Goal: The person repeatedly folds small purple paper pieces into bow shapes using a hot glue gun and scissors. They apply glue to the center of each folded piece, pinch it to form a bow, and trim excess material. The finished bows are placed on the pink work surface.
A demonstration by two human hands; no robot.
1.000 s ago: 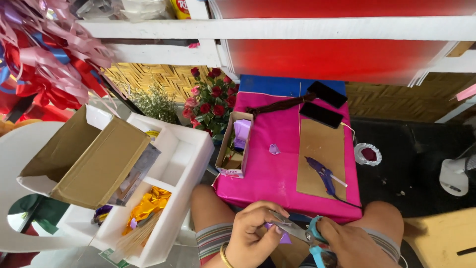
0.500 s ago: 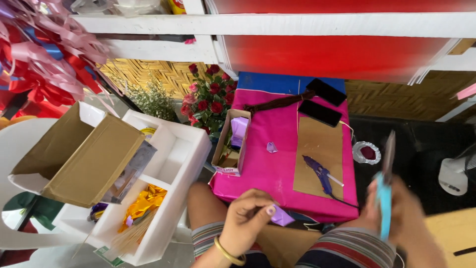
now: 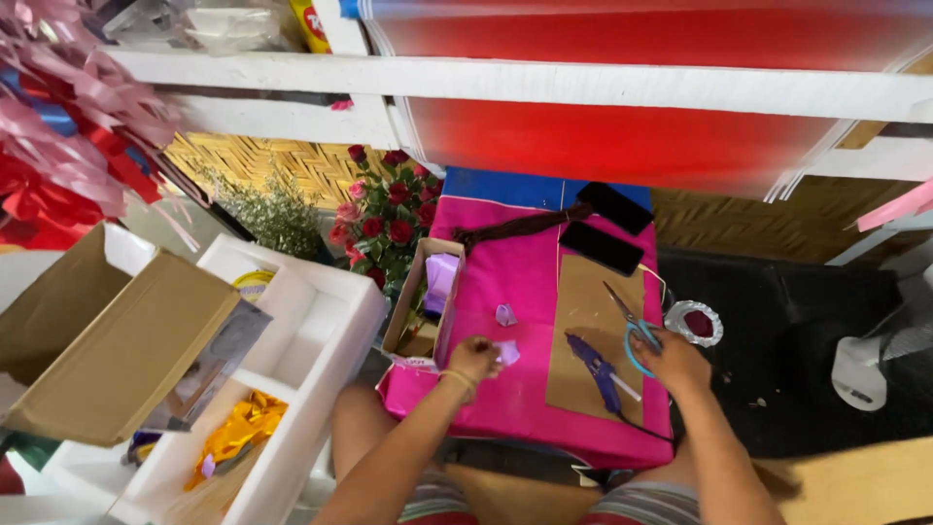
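My left hand [image 3: 473, 359] reaches onto the pink table [image 3: 505, 399] and pinches a small lilac piece [image 3: 507, 352]. A second lilac piece [image 3: 505, 314] lies just beyond it. My right hand [image 3: 673, 362] holds blue-handled scissors [image 3: 630, 324], blades pointing away, over a brown cardboard sheet [image 3: 593, 331]. A purple glue gun [image 3: 595, 370] lies on that sheet between my hands.
A small open carton [image 3: 420, 303] with lilac material stands at the table's left edge. Two black phones [image 3: 612, 226] and a brown ribbon lie at the far end. Red roses [image 3: 389, 219], a white compartment tray [image 3: 292, 379] and a cardboard box [image 3: 107, 340] sit left. A tape roll [image 3: 697, 323] is right.
Both hands moved from my lap out onto the table. The right hand swung the scissors out to the right, then brought them to the cardboard. The left hand carried a lilac piece forward.
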